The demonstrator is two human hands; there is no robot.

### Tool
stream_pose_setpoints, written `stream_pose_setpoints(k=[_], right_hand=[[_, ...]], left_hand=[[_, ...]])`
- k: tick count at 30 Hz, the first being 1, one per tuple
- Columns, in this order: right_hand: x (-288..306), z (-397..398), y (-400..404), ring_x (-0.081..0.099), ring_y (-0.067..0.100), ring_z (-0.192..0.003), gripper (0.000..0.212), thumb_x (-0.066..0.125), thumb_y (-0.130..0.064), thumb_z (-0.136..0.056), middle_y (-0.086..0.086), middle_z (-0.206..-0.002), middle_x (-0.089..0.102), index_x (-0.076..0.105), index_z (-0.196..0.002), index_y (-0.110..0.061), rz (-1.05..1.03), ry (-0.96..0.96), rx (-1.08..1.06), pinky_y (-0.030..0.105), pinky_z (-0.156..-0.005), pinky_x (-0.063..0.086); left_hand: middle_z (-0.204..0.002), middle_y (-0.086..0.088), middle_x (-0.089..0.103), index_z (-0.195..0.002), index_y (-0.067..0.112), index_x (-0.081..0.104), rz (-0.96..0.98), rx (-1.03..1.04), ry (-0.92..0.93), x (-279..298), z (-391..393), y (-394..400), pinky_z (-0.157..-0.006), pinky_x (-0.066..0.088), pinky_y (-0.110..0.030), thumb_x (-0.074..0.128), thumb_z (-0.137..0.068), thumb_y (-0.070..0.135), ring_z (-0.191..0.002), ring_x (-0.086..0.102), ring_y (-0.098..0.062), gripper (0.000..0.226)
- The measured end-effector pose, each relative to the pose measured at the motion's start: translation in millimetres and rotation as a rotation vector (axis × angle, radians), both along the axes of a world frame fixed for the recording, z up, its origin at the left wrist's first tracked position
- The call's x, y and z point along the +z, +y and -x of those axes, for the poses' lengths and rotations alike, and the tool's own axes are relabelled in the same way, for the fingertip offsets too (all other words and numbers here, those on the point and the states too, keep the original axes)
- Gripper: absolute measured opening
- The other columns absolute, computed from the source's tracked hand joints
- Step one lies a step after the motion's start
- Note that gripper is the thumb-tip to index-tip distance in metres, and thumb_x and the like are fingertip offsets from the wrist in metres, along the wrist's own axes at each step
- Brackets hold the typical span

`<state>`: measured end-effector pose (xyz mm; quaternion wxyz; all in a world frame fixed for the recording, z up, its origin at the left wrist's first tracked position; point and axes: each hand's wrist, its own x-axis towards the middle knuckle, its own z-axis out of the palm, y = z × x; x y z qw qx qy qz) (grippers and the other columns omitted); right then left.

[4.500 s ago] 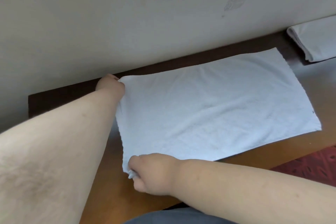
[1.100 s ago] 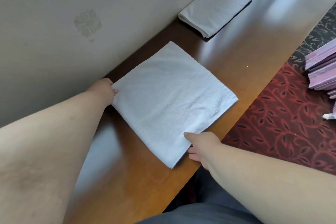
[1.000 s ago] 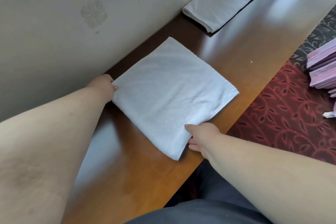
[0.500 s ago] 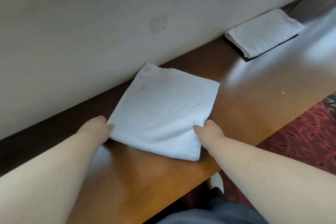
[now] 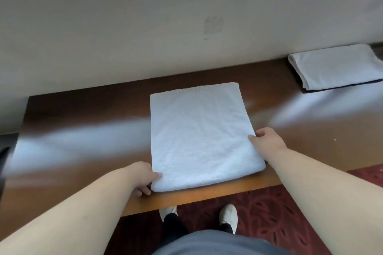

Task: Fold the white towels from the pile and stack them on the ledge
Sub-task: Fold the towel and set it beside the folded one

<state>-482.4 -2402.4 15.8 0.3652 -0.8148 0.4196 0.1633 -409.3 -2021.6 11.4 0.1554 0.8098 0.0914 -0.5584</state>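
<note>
Head view, looking down: half-folded white towel [image 5: 202, 136] lying flat on wooden ledge [image 5: 83, 134], long sides running away from the body toward the wall [image 5: 145, 37], near edge close to the ledge's front lip. Left hand [image 5: 143, 178] at the near left corner, thumb on top and fingers tucked beneath, pinching that corner. Right hand [image 5: 267, 141] on the right edge, roughly midway along, thumb over the cloth and fingers curled around the edge, gripping it too. Probably held this way to keep the layers lined up and the cloth taut, ready for another fold. Squared to the body, likely so the next crease runs straight. Finished folded towel [image 5: 335, 66] resting further right on the same ledge, against the wall and well apart from the working piece; most likely the start of the stack, kept aside to leave folding room. Pile of unfolded towels not in view. Red patterned carpet [image 5: 290, 213] and white shoes [image 5: 228, 216] below the ledge.
</note>
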Motion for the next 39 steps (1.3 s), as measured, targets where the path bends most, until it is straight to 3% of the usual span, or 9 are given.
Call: stream_pose_setpoints(k=[5,11,15,18,21,24,28,35,39], right_hand=[[3.3,12.3,-4.1,0.059,0.016,-0.064,0.037,0.066,-0.051,-0.086,-0.001,-0.075,0.062,0.053,-0.076,-0.018,0.004,0.222,0.232,0.027,-0.050,0.037],[2.2,28.5,-10.5,0.059,0.020,-0.082,0.049,0.067,-0.051,-0.085,0.000,-0.099,0.058,0.043,-0.110,-0.017,0.106,0.286,0.287,0.033,-0.065,0.044],[8.4,-5.1,0.7,0.051,0.025,-0.117,0.057,0.063,-0.044,-0.086,0.001,-0.132,0.047,0.042,-0.136,-0.025,0.267,0.063,0.419,0.040,-0.091,0.049],[11.3,-50.3,26.5,0.031,0.024,-0.142,0.057,0.051,-0.044,-0.096,-0.002,-0.157,0.031,0.036,-0.149,-0.028,0.357,-0.103,0.656,0.042,-0.112,0.034],[-0.1,-86.0,43.0,0.001,0.024,-0.153,0.072,0.043,-0.056,-0.097,0.000,-0.167,0.000,0.011,-0.158,-0.032,0.379,0.026,0.876,0.044,-0.122,0.014],[-14.6,-100.0,30.3,-0.019,0.025,-0.151,0.108,0.049,-0.081,-0.077,-0.002,-0.164,-0.023,-0.012,-0.155,-0.039,0.366,0.234,0.832,0.052,-0.121,0.004],[-23.6,-106.0,14.1,-0.025,0.025,-0.150,0.133,0.052,-0.093,-0.050,-0.009,-0.160,-0.032,-0.021,-0.150,-0.045,0.335,0.290,0.778,0.055,-0.120,0.000],[-12.4,-96.1,13.2,-0.018,0.020,-0.152,0.122,0.059,-0.084,-0.064,-0.006,-0.164,-0.021,-0.009,-0.155,-0.039,0.362,0.169,0.822,0.051,-0.121,-0.004],[-4.7,-29.3,13.6,-0.013,0.013,-0.152,0.101,0.030,-0.083,-0.079,-0.005,-0.166,-0.013,-0.004,-0.158,-0.030,0.410,0.027,1.126,0.038,-0.121,-0.006]], left_hand=[[-0.101,-0.002,0.066,-0.120,0.015,0.050,-0.089,-0.104,-0.090,11.6,0.7,-6.1,-0.063,0.059,-0.029,0.049,-0.097,0.049,-0.075,0.073,-0.015,0.041],[-0.088,0.003,0.075,-0.100,0.012,0.064,-0.208,-0.249,-0.056,17.2,-2.7,-9.5,-0.069,0.055,-0.029,0.046,-0.096,0.056,-0.062,0.064,-0.016,0.047],[-0.084,0.009,0.061,-0.080,0.030,0.052,-0.257,-0.361,-0.494,24.4,-34.4,-18.5,-0.066,0.046,-0.031,0.039,-0.089,0.071,-0.073,0.056,-0.012,0.043],[-0.122,0.001,0.060,-0.117,0.028,0.055,0.027,-0.386,-0.836,17.0,-65.1,-46.5,-0.086,0.048,-0.034,0.046,-0.098,0.046,-0.107,0.057,-0.022,0.027],[-0.163,-0.002,0.017,-0.154,0.029,0.022,0.192,-0.662,-0.791,-1.9,-82.6,-74.1,-0.117,0.022,-0.037,0.045,-0.100,0.039,-0.148,0.017,-0.023,0.060],[-0.162,0.002,-0.023,-0.154,0.035,-0.011,0.034,-0.668,-0.680,-18.8,-106.9,-67.7,-0.120,0.001,-0.043,0.048,-0.085,0.070,-0.150,-0.017,-0.022,0.098],[-0.156,0.002,-0.037,-0.145,0.042,-0.030,-0.066,-0.714,-0.635,-26.2,-138.0,-48.0,-0.119,-0.002,-0.048,0.041,-0.055,0.097,-0.147,-0.026,-0.030,0.127],[-0.159,-0.002,-0.029,-0.146,0.043,-0.027,-0.094,-0.795,-0.663,-16.6,-135.2,-49.8,-0.118,-0.006,-0.053,0.040,-0.057,0.096,-0.148,-0.022,-0.034,0.124],[-0.164,0.001,-0.017,-0.153,0.041,-0.009,0.223,-0.990,-0.842,-9.7,-67.9,-40.7,-0.118,-0.009,-0.039,0.037,-0.088,0.072,-0.149,-0.020,-0.019,0.086]])
